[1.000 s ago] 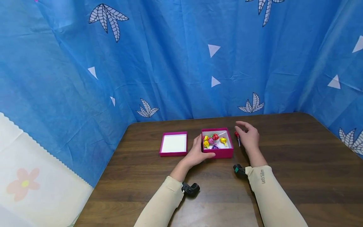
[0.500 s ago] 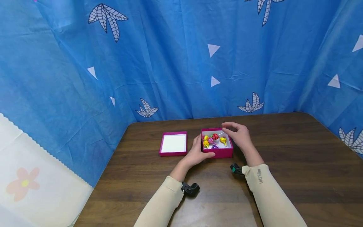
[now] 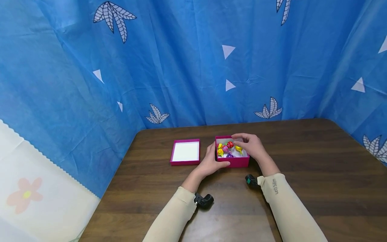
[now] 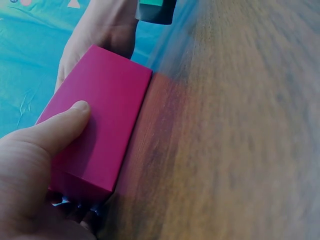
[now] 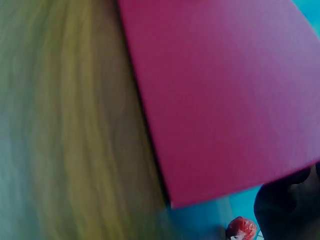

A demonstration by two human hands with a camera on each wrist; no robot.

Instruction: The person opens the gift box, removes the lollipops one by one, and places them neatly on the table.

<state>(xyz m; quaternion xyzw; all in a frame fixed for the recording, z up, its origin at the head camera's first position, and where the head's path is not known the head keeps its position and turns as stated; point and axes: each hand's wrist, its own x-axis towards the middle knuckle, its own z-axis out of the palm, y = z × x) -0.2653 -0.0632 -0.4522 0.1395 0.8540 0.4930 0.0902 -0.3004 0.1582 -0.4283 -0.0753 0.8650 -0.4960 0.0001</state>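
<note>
My left hand [image 3: 208,164] grips the left side of a magenta box [image 3: 237,163]. Its thumb presses the front wall in the left wrist view. Inside the box lie several wrapped lollipops, among them a red lollipop [image 3: 230,144], a purple lollipop [image 3: 229,155] and a yellow lollipop [image 3: 220,152]. My right hand [image 3: 253,147] reaches over the box's right rim, fingers curved, with a gap between thumb and forefinger at the red lollipop's stick. In the right wrist view another red lollipop [image 5: 241,228] shows beyond the box's right side.
To the left, the box's lid [image 3: 185,152] lies with its white inside up on the brown wooden table [image 3: 145,188]. A blue curtain [image 3: 181,67] hangs right behind the table's far edge. Each wrist wears a black camera.
My right hand has moved left, from above the loose red lollipop beside the box to over the box's inside. My left hand stays on the box.
</note>
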